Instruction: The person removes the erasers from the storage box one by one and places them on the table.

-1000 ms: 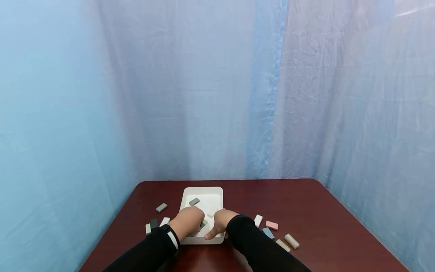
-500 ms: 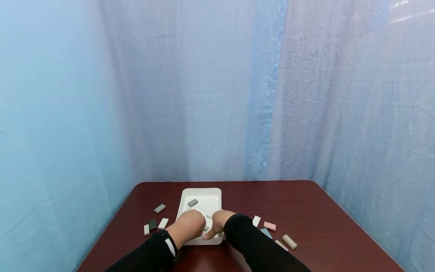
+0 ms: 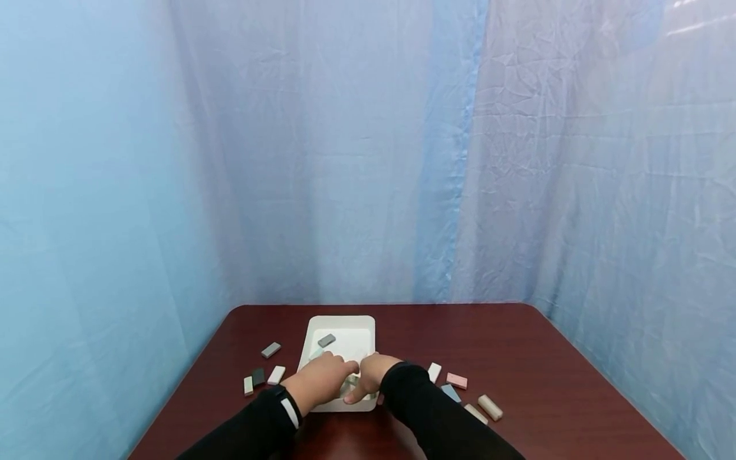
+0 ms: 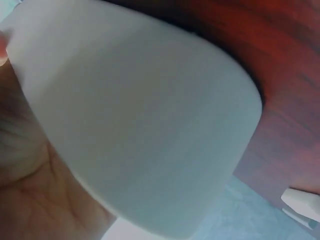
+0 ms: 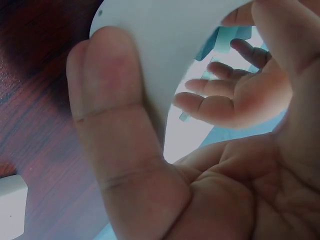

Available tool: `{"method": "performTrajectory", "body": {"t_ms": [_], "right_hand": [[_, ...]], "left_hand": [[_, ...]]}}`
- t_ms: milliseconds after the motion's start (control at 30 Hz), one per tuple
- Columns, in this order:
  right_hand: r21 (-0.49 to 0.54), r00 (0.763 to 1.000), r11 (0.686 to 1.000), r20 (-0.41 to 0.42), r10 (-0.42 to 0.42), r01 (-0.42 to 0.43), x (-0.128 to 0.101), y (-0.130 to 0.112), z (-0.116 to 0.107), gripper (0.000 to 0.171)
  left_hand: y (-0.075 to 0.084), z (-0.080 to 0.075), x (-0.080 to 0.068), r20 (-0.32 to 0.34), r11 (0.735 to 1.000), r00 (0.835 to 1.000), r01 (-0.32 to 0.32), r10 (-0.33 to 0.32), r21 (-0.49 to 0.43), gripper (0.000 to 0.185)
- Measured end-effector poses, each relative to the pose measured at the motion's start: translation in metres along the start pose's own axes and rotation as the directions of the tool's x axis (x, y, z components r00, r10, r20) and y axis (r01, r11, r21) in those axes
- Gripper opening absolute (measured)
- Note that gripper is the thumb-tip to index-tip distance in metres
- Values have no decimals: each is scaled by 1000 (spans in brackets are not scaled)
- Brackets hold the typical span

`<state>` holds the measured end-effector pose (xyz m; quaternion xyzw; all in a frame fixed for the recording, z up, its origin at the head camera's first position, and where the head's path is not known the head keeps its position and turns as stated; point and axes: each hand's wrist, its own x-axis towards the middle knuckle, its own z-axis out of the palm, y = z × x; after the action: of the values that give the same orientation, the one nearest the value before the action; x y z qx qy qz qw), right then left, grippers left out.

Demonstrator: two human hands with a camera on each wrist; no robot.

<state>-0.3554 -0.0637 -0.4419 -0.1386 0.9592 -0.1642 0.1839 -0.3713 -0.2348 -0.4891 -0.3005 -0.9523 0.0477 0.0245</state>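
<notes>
White tray (image 3: 342, 332) lying at table (image 3: 517, 358) centre, near rim held by right hand (image 3: 370, 375), thumb outside, left hand (image 3: 318, 378) inside, fingers curled over small blocks (image 3: 348, 384), grip unclear, loose blocks (image 3: 458, 381) at 3 and 9 o'clock

My black sleeves (image 3: 425, 415) reach over a white tray (image 3: 342, 329) on a dark red-brown table (image 3: 517, 358), grey block (image 3: 326, 340) inside.

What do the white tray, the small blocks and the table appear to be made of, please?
The tray looks like matte white plastic: smooth, evenly coloured, with rounded corners and a thin moulded wall. The blocks are probably painted wood or plastic; their flat pastel and grey faces leave it open. The table looks like glossy reddish-brown wood or wood-grain laminate, with dark grain streaks and a soft sheen.
</notes>
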Motion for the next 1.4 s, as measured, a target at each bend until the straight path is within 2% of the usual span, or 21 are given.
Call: {"method": "performTrajectory", "body": {"t_ms": [100, 167, 300, 400, 467, 567, 633, 700, 800, 933, 1067, 1233, 1400], "right_hand": [[-28, 1000, 1000, -4, -5, 5, 0, -1, 1, 50], [-42, 1000, 999, -5, -10, 10, 0, 0, 2, 48], [-63, 1000, 998, -4, -11, 10, 2, 1, 2, 47], [-64, 1000, 998, -1, -1, 1, 6, 3, 1, 46], [-59, 1000, 998, 5, 13, -13, 9, 5, 1, 48], [-37, 999, 999, 17, 38, -38, 11, 7, 1, 58], [-16, 999, 999, 21, 49, -49, 10, 8, 0, 65], [3, 999, 999, 16, 46, -46, 7, 8, -1, 68], [2, 999, 999, 6, 36, -36, 3, 8, -1, 62], [-14, 999, 999, 1, 33, -33, 0, 7, 0, 57], [-4, 1000, 999, 2, 31, -31, 0, 7, 1, 58], [12, 999, 999, 14, 35, -35, 1, 8, -1, 61], [8, 999, 999, 21, 40, -40, 3, 7, 0, 60]], "left_hand": [[0, 0, 0, 4, 999, 1000, 22, -23, 36, 27], [0, 0, -1, -7, 999, 1000, 29, -29, 22, 24], [-5, 0, -4, -77, 998, 997, 22, -26, -59, 28], [-12, -3, -7, -148, 990, 988, 23, -44, -138, 27], [-18, -5, -10, -187, 982, 979, 44, -80, -185, 24], [-28, -9, -13, -223, 959, 957, 126, -184, -253, 27], [-38, -12, -15, -218, 932, 936, 205, -276, -299, 29], [-50, -13, -17, -211, 903, 911, 276, -355, -330, 23], [-68, -12, -25, -202, 883, 885, 346, -420, -318, 11], [-91, -3, -44, -182, 885, 878, 394, -442, -248, 1], [-107, 7, -62, -115, 872, 876, 438, -468, -218, 7], [-114, 12, -75, -44, 862, 876, 462, -480, -209, 12], [-113, 11, -78, -45, 866, 879, 456, -474, -206, 11]]}}
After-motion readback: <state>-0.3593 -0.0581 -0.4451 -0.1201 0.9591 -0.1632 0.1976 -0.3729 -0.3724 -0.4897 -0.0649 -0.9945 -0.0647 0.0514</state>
